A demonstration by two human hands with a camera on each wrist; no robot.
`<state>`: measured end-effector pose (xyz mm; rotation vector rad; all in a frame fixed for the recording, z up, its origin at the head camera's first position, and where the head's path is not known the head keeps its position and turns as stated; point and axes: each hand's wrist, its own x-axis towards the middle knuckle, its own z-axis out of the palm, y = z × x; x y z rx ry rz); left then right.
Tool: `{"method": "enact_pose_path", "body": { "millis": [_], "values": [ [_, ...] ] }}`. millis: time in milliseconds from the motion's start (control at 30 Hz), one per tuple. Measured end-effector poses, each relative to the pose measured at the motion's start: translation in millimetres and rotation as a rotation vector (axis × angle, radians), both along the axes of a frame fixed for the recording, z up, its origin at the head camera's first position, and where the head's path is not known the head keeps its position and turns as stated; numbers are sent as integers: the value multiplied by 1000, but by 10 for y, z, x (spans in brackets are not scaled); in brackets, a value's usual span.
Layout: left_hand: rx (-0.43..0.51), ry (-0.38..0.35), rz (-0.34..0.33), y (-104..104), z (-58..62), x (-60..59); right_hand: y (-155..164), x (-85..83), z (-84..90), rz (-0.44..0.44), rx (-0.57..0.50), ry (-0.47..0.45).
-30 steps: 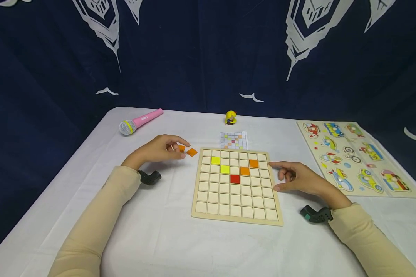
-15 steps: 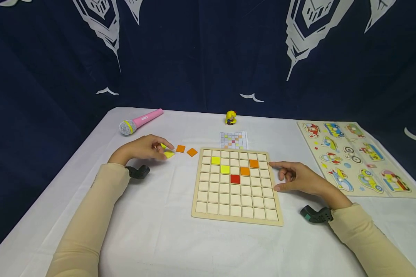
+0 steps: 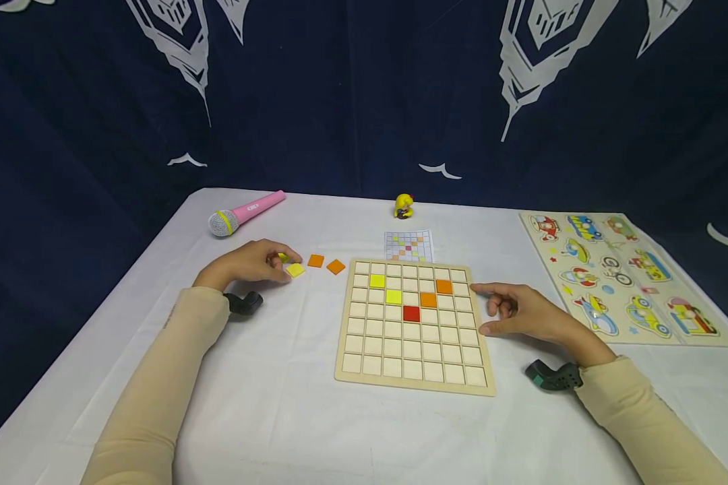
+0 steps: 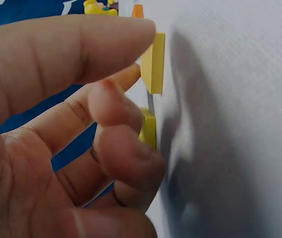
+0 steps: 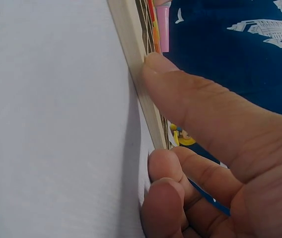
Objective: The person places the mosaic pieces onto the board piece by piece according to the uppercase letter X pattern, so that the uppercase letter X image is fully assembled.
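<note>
In the head view my left hand (image 3: 251, 263) is low at the left, thumb and index fingertip right at a yellow square tile (image 3: 295, 270) that lies flat on the cloth. A second yellow tile (image 4: 148, 130) is partly hidden behind the fingers. Two orange tiles (image 3: 316, 261) lie just to the right. My right hand (image 3: 524, 311) touches the right edge of a wooden grid board (image 3: 415, 386) with thumb and index fingertip, its other fingers curled in. Set in the board are two yellow tiles (image 3: 393, 296), two orange tiles (image 3: 428, 300) and one red tile (image 3: 411, 313).
Behind the board lies a small printed pattern card (image 3: 408, 246), with a yellow-haired figurine (image 3: 403, 207) farther back. A pink microphone (image 3: 245, 213) rests at the back left. At the right lies a vehicle puzzle board (image 3: 631, 276). A dark curtain (image 3: 352, 94) hangs behind the table.
My left hand has moved left from the orange tiles to the yellow ones, uncovering both orange tiles, and has nearly stopped there. The right hand and the board have stayed still.
</note>
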<state>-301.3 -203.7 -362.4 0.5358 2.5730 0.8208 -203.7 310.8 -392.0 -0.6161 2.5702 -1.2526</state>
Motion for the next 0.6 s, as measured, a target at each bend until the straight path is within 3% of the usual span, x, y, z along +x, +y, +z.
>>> {"method": "enact_pose_path", "body": {
  "millis": [333,600],
  "values": [
    [-7,85,3,158,-45,-18,2,-13,0,15,-3,17],
    [-52,93,-2,267,-45,-46,0,1,0,10,-5,13]
  ]
}}
